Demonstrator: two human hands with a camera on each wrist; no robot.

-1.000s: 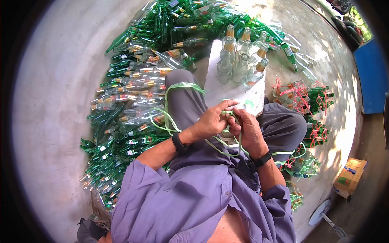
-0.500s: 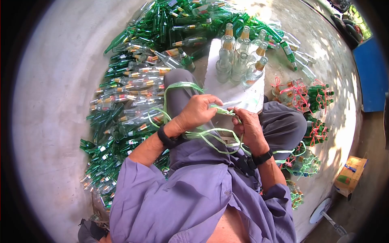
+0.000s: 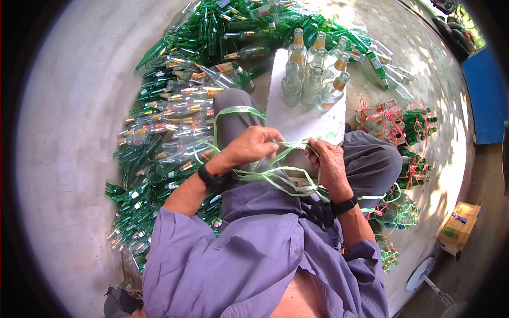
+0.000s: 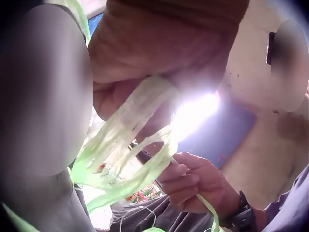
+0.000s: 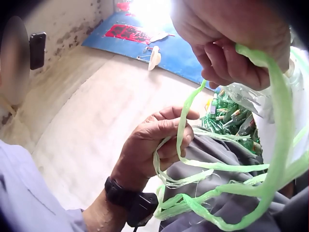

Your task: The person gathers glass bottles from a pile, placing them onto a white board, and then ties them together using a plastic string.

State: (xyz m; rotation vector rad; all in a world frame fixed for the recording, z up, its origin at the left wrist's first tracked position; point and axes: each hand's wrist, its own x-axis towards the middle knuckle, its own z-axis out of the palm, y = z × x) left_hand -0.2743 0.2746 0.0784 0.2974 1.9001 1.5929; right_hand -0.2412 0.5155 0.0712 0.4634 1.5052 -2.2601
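Light green plastic twine (image 3: 291, 143) runs between the two hands above the lap, with loose loops sagging below. My left hand (image 3: 252, 144) pinches one part of it with thumb and fingers curled; in the left wrist view a wide, frayed band of the twine (image 4: 116, 130) passes close under that hand. A short way to the right, my right hand (image 3: 328, 159) grips the twine between thumb and curled fingers. In the right wrist view a strand hangs from the right hand (image 5: 231, 58) past the left hand's fingers (image 5: 176, 128).
Clear glass bottles (image 3: 313, 79) stand grouped on a white board (image 3: 278, 106) ahead. Green and clear bottles (image 3: 159, 116) lie piled to the left and far side. Bundles tied with red and green twine (image 3: 395, 127) stand at right, near a cardboard box (image 3: 459, 228).
The hands, close together a second ago, have drawn apart, the left one moving leftward. A stretch of twine now spans the space between them, and the loops below have shifted.
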